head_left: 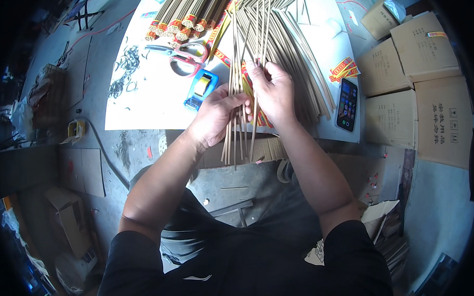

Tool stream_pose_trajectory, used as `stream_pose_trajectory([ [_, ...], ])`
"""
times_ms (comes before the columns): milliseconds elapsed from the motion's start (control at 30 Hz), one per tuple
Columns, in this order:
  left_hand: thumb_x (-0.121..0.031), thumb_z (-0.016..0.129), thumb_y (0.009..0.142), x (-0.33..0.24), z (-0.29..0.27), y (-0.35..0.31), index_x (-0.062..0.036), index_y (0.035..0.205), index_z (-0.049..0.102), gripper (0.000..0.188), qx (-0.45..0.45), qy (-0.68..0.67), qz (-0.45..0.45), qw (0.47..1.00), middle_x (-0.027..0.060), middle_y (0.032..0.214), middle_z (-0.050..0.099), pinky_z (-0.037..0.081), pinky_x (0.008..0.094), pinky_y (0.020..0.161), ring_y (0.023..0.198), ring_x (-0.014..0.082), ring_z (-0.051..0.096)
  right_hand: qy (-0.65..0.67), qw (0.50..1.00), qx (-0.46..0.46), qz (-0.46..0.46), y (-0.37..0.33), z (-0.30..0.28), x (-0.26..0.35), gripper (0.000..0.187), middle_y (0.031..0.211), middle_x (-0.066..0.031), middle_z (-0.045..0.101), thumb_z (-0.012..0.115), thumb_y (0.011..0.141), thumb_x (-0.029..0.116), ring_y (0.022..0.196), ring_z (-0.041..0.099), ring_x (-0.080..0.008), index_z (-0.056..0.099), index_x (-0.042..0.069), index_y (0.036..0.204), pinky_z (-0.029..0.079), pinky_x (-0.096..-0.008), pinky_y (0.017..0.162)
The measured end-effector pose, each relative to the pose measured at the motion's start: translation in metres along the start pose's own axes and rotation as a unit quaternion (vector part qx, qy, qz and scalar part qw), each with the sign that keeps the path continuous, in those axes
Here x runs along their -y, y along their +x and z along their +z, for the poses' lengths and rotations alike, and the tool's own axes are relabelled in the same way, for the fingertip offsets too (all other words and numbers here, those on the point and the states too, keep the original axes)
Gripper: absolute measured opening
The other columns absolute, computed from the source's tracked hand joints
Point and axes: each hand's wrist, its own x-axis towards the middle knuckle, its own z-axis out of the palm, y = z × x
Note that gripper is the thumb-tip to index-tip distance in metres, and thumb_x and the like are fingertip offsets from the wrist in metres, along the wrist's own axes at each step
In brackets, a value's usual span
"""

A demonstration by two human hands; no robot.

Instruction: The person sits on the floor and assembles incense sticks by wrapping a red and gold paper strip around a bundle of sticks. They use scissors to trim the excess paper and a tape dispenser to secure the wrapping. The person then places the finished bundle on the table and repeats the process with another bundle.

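Near the front edge of the white table (149, 111), my left hand (214, 116) is closed round several thin brown incense sticks (230, 140), their lower ends sticking out below the fingers. Close beside it, my right hand (276, 92) pinches a few more incense sticks (262, 31) between thumb and fingers. Behind and to the right of my hands spreads a loose pile of incense sticks (297, 59). Red and yellow paper strips (264, 117) lie partly hidden under my hands. Banded bundles of incense sticks (192, 13) are stacked at the back left.
Left of my hands lie red-handled scissors (188, 60), a blue tape dispenser (202, 89) and scattered dark rubber bands (126, 68). A phone (347, 105) and red-yellow labels (345, 70) rest at the right edge. Cardboard boxes (426, 47) are stacked right of the table.
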Motion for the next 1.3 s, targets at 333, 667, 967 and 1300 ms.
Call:
stream_pose_trajectory([
  [333,-0.002,0.061,0.103,0.008,0.002,-0.004,0.0029,0.129,0.058,0.026,0.032,0.096,0.040,0.994,0.0099,0.114,0.070,0.059,0.0311,0.089,0.100,0.0147,0.070,-0.092,0.982,-0.043,-0.158,0.005,0.002,-0.017,0.041,0.076,-0.0023,0.070,0.072,0.102,0.036,0.070,0.056,-0.0058,0.073,-0.003,0.094,0.048,-0.0278,0.063],
  [667,-0.008,0.067,0.103,0.013,-0.002,-0.010,0.0007,0.127,0.059,0.027,0.015,0.119,0.023,0.993,0.0038,0.109,0.069,0.056,0.0267,0.084,0.094,0.0099,0.067,-0.146,0.975,-0.100,-0.131,0.007,0.011,-0.021,0.052,0.057,-0.0108,0.058,0.068,0.103,0.042,0.053,0.048,-0.0146,0.064,-0.002,0.076,0.044,-0.0371,0.055],
  [967,0.000,0.056,0.101,0.010,0.001,-0.010,0.0009,0.127,0.055,0.026,-0.033,0.076,0.028,0.996,0.0090,0.105,0.069,0.059,0.0304,0.078,0.089,0.0155,0.068,-0.152,0.978,-0.087,-0.111,0.001,0.007,-0.011,0.051,0.056,-0.0104,0.058,0.064,0.105,0.044,0.049,0.053,-0.0156,0.067,-0.001,0.081,0.044,-0.0398,0.051],
  [1300,-0.001,0.054,0.102,0.007,0.005,-0.011,-0.0018,0.128,0.048,0.027,-0.002,0.059,0.056,0.997,0.0097,0.105,0.061,0.057,0.0336,0.076,0.087,0.0190,0.065,-0.315,0.908,-0.025,-0.274,0.010,-0.006,0.002,0.039,0.068,-0.0224,0.060,0.067,0.103,0.035,0.055,0.057,-0.0339,0.069,0.000,0.086,0.047,-0.0414,0.057],
])
